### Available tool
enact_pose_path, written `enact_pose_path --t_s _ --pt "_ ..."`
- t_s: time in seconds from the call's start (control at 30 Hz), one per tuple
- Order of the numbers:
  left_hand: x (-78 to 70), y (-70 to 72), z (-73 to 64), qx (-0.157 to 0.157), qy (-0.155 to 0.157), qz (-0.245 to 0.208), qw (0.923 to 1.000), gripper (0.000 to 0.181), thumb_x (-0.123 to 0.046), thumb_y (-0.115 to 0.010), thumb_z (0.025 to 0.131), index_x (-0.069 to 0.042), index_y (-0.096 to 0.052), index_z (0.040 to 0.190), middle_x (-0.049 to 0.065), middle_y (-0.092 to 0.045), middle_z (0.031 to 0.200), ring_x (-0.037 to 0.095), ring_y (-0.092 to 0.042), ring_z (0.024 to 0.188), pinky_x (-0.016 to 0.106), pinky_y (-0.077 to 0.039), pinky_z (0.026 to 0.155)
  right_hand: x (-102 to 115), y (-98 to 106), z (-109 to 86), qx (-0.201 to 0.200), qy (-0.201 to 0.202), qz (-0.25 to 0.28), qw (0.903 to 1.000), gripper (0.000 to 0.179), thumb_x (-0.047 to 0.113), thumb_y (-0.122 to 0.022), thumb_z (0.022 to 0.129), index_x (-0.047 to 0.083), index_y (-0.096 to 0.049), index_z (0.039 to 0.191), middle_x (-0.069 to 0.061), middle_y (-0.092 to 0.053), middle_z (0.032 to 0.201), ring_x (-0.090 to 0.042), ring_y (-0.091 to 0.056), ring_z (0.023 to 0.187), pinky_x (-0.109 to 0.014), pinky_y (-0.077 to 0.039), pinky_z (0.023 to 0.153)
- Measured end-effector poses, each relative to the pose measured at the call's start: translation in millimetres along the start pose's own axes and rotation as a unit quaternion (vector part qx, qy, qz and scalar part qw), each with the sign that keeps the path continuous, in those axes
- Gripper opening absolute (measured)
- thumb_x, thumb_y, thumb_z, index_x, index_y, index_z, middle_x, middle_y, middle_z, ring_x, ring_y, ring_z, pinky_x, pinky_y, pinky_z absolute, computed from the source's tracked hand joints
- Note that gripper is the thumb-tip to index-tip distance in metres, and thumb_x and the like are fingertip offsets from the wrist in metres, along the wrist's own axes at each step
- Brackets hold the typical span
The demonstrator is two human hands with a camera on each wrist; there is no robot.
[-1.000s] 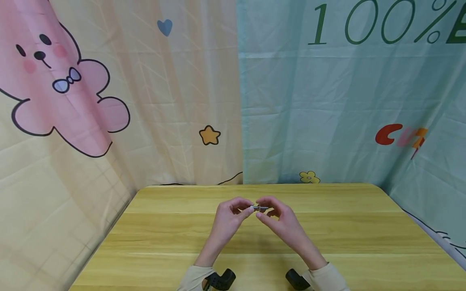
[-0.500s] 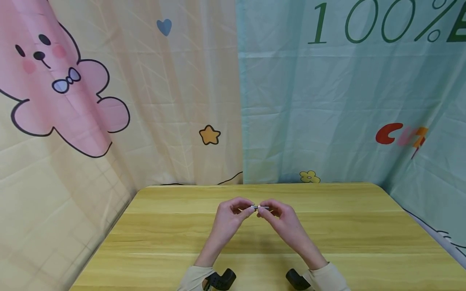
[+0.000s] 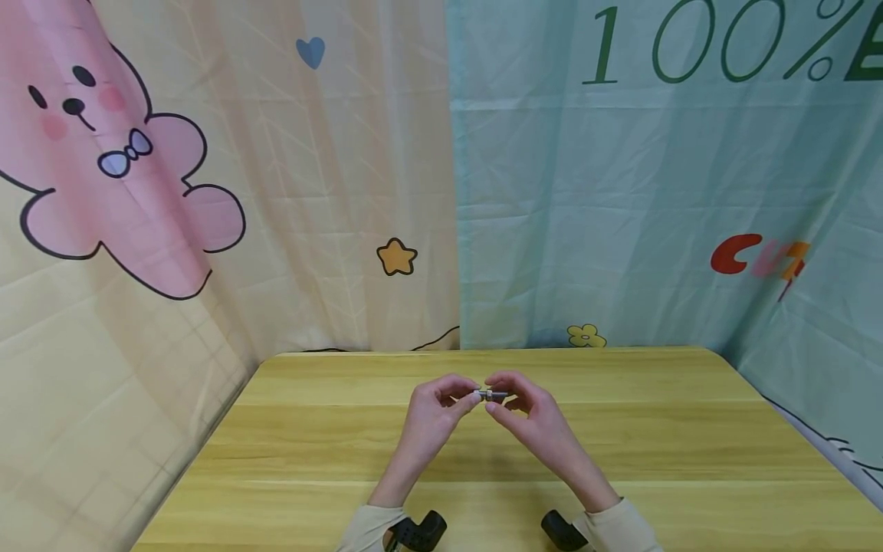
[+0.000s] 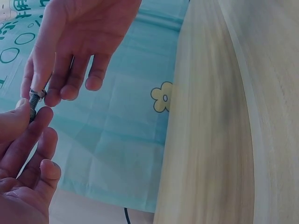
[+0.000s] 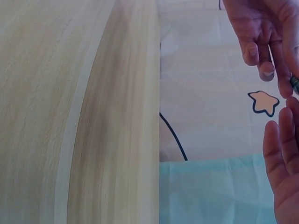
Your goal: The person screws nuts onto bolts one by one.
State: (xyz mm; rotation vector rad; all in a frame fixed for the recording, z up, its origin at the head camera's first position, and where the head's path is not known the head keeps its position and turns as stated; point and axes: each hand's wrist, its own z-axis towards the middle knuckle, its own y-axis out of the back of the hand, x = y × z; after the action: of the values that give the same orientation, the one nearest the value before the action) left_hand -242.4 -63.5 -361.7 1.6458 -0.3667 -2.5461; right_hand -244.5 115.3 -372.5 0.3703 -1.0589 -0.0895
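Observation:
Above the table, my left hand (image 3: 434, 414) pinches one end of a small metal bolt (image 3: 491, 395) between thumb and fingers. The bolt lies roughly level, its shaft pointing right. Partway along its threads sits a nut (image 4: 41, 94). My right hand (image 3: 534, 422) is around the bolt's free end, its thumb and forefinger spread apart with a gap to the shaft in the head view. In the left wrist view the right fingertips are close to the nut. Only a dark piece of the bolt shows at the edge of the right wrist view, between the left hand (image 5: 264, 35) and right hand (image 5: 287, 163).
A wooden table (image 3: 310, 445) lies under both hands. Behind it hang a cream curtain (image 3: 331, 192) and a blue-green curtain (image 3: 586, 192). A black wrist device (image 3: 421, 530) sits by the left cuff, another black device (image 3: 562, 530) by the right.
Half a second ago the right thumb and forefinger were closed on the nut; now they have spread apart, as they were a second ago. The left hand has held still.

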Motion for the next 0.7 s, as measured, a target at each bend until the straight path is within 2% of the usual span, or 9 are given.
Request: enact_pose_path --t_s 0.13,0.23,0.47,0.57,0.7 --pt "0.3 0.4 0.5 0.001 -0.001 0.0 1.0 0.007 -0.007 -0.071 0.09 -0.003 -0.074 0.096 0.006 -0.071 0.089 0.022 -0.059 0.077 0.026 -0.044 0.067 -1.3 0.5 -0.3 0.003 0.022 0.008 0.9997 0.019 0.002 -0.066 0.093 -0.002 -0.063 0.112 -0.007 -0.065 0.105 -0.022 -0.062 0.097 -0.038 -0.052 0.083" --pt "0.4 0.8 0.6 0.003 -0.002 -0.001 1.0 0.007 -0.007 -0.071 0.09 -0.003 -0.074 0.096 0.006 -0.071 0.089 0.022 -0.059 0.078 0.026 -0.044 0.068 -1.5 0.6 -0.3 0.004 0.019 0.012 0.9997 0.017 0.003 -0.065 0.094 -0.001 -0.063 0.11 -0.007 -0.065 0.104 -0.023 -0.063 0.097 -0.039 -0.052 0.083" --pt "-1.5 0.8 -0.1 0.006 -0.002 0.002 1.0 0.007 -0.007 -0.071 0.091 -0.003 -0.074 0.096 0.006 -0.071 0.088 0.023 -0.06 0.077 0.027 -0.045 0.069 2.4 0.0 -0.8 0.001 -0.013 0.009 0.9999 0.009 0.008 -0.062 0.097 0.004 -0.066 0.104 -0.007 -0.068 0.095 -0.02 -0.065 0.088 -0.034 -0.053 0.081" --pt "-3.0 0.6 -0.6 0.008 0.001 0.005 1.0 0.008 -0.007 -0.071 0.091 -0.003 -0.074 0.096 0.006 -0.071 0.089 0.022 -0.06 0.079 0.028 -0.046 0.071 4.5 -0.4 -1.7 -0.003 -0.031 0.006 0.9995 0.011 0.012 -0.059 0.1 0.004 -0.067 0.1 -0.01 -0.068 0.091 -0.02 -0.065 0.084 -0.032 -0.052 0.078" --pt "-3.8 0.7 -1.1 0.005 0.004 0.006 1.0 0.008 -0.007 -0.071 0.091 -0.003 -0.074 0.096 0.005 -0.071 0.089 0.022 -0.06 0.08 0.028 -0.046 0.071 6.5 -0.4 -2.4 -0.005 -0.044 0.009 0.999 0.015 0.016 -0.06 0.1 0.005 -0.066 0.107 -0.008 -0.067 0.097 -0.022 -0.063 0.091 -0.032 -0.052 0.08"
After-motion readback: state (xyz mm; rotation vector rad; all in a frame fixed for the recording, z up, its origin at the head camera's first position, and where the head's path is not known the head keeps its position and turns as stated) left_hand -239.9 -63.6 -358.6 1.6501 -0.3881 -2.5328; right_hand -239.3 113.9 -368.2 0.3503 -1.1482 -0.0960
